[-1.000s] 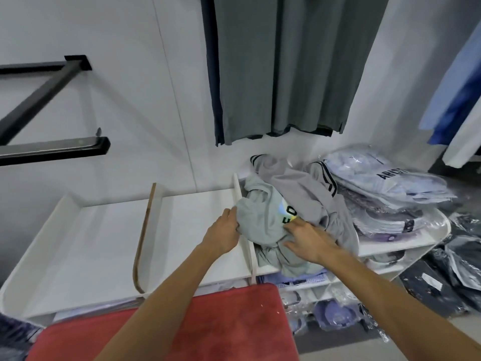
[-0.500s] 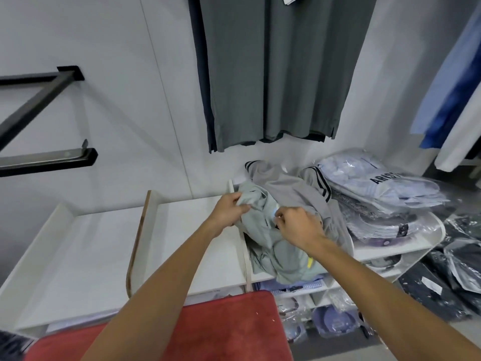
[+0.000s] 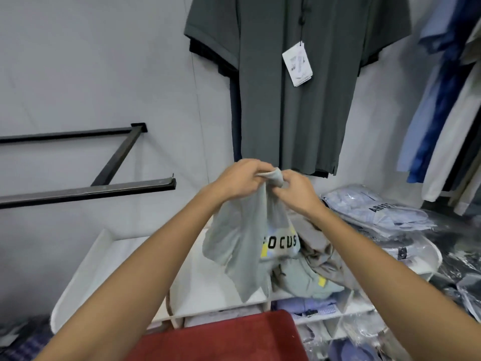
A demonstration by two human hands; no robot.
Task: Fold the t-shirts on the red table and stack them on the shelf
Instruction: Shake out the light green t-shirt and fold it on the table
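Two hands are meeting in front of a pale wall, above a white shelf whose left bay is showing bare board. The left hand and the right hand are each pinching the bunched top edge of a pale green t-shirt, their grip closed tight on the cloth, so it is hanging over the shelf divider with the word FOCUS showing. Below it a heap of grey garments is lying in the right bay, beside bagged shirts. A red bench is sitting nearest. A dark green shirt with a paper tag is hanging behind, and black wall rails are jutting out at left
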